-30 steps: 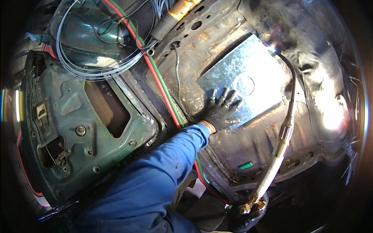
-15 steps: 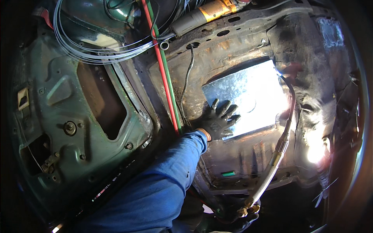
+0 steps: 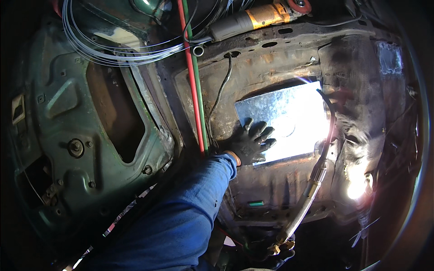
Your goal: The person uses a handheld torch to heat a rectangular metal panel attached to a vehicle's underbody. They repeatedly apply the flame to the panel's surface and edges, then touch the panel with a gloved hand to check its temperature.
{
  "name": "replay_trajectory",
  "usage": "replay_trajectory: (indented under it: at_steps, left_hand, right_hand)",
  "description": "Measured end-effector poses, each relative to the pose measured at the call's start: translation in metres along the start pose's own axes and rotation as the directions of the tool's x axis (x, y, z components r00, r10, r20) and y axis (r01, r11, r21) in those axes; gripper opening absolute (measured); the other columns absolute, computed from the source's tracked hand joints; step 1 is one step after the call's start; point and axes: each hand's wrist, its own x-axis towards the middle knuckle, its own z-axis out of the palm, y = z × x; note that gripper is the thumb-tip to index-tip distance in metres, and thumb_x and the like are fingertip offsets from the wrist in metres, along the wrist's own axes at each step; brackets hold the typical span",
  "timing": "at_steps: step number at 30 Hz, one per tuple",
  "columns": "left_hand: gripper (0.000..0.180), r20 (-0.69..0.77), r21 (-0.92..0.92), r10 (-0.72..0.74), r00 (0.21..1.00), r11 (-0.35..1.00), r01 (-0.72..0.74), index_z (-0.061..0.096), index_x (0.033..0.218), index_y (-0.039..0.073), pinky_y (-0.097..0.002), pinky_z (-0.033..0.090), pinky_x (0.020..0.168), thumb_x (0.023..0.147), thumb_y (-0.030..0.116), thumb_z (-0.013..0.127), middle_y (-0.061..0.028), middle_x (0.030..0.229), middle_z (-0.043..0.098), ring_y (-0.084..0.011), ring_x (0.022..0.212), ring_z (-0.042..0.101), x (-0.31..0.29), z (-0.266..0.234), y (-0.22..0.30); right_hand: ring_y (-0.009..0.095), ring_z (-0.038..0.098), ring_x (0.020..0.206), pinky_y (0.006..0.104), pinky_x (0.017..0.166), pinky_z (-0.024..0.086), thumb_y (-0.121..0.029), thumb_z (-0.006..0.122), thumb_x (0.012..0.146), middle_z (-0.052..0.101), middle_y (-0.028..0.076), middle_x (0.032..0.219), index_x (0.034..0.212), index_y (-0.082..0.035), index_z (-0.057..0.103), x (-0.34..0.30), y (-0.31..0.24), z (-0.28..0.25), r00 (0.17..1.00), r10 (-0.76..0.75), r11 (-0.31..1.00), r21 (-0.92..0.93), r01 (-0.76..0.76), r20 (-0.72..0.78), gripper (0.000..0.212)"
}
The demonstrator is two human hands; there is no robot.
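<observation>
My left hand [image 3: 253, 142], in a black glove and blue sleeve, lies with fingers spread on the left part of a shiny rectangular metal sheet [image 3: 260, 106]. The sheet rests on a rusty floor panel of a car body [image 3: 285, 185]. My right hand [image 3: 287, 254], dark and partly hidden at the lower edge, is closed round the valve end of a gas welding torch [image 3: 312, 187]. The torch's bent neck reaches up along the sheet's right side. Its tip is by the upper right corner, with a thin bluish flame pointing up and left. Glare washes out much of the sheet.
A red and a green hose [image 3: 193, 86] cross the panel left of the sheet. Coiled wire [image 3: 108, 58] and an orange-grey angle grinder [image 3: 253, 20] lie at the top. A green door shell [image 3: 68, 117] stands left. A small green piece [image 3: 256, 203] lies below the sheet.
The whole view has shifted slightly. The torch tip has moved a little left and off the sheet's corner, and its flame now shows as a streak. My left hand stays on the sheet.
</observation>
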Motion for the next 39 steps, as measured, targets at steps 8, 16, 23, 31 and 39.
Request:
replay_trajectory:
  at_steps: [8, 16, 23, 31, 39]
  left_hand:
    - [0.070, 0.060, 0.004, -0.012, 0.998, 1.000, 0.011, 0.025, 0.166, 0.031, -0.0761, 0.006, 0.121, 0.105, 0.065, 0.033, -0.0099, 0.177, 0.010, -0.0390, 0.161, 0.015, -0.002, -0.008, -0.001]
    - [0.065, -0.015, 0.062, 0.006, 1.000, 0.998, -0.005, 0.033, 0.163, 0.031, -0.0740, 0.015, 0.121, 0.105, 0.061, 0.035, -0.0088, 0.175, 0.020, -0.0362, 0.158, 0.024, -0.002, -0.010, -0.003]
    - [0.069, -0.003, 0.049, 0.012, 1.000, 0.999, -0.012, 0.029, 0.165, 0.030, -0.0737, 0.015, 0.120, 0.105, 0.064, 0.033, -0.0089, 0.175, 0.019, -0.0357, 0.159, 0.021, -0.004, -0.008, -0.006]
    - [0.067, 0.005, 0.114, 0.022, 1.000, 0.993, -0.022, 0.029, 0.165, 0.030, -0.0728, 0.015, 0.121, 0.106, 0.061, 0.034, -0.0068, 0.175, 0.019, -0.0332, 0.159, 0.023, -0.001, -0.010, -0.007]
    - [0.064, 0.036, 0.118, 0.000, 0.999, 0.993, -0.005, 0.028, 0.165, 0.030, -0.0716, 0.016, 0.122, 0.107, 0.058, 0.033, -0.0068, 0.175, 0.018, -0.0323, 0.160, 0.022, -0.004, -0.009, -0.007]
  right_hand:
    - [0.004, 0.052, 0.053, 0.0194, 0.046, 0.042, -0.069, 0.057, 0.098, 0.057, -0.001, 0.069, 0.125, 0.007, 0.054, 0.005, -0.014, 0.001, 0.997, 0.029, 0.995, -0.094, -0.022, 0.075, 0.081]
    - [0.004, 0.052, 0.054, 0.0193, 0.047, 0.042, -0.071, 0.056, 0.098, 0.059, 0.000, 0.070, 0.128, 0.007, 0.054, 0.015, -0.024, 0.002, 1.000, 0.009, 0.967, -0.255, -0.006, 0.012, 0.083]
    - [0.005, 0.053, 0.054, 0.0193, 0.047, 0.042, -0.072, 0.055, 0.097, 0.060, 0.000, 0.071, 0.130, 0.007, 0.053, 0.020, -0.039, 0.004, 1.000, 0.004, 0.948, -0.319, -0.007, -0.009, 0.085]
    - [0.005, 0.054, 0.054, 0.0193, 0.047, 0.042, -0.074, 0.054, 0.097, 0.061, 0.001, 0.072, 0.134, 0.006, 0.053, 0.026, -0.046, 0.009, 0.999, -0.031, 0.927, -0.374, 0.017, -0.033, 0.088]
    - [0.007, 0.060, 0.061, 0.0190, 0.051, 0.046, -0.072, 0.067, 0.091, 0.068, 0.004, 0.083, 0.138, 0.004, 0.056, 0.020, -0.032, 0.010, 0.941, -0.212, 0.943, -0.309, 0.125, -0.265, 0.090]
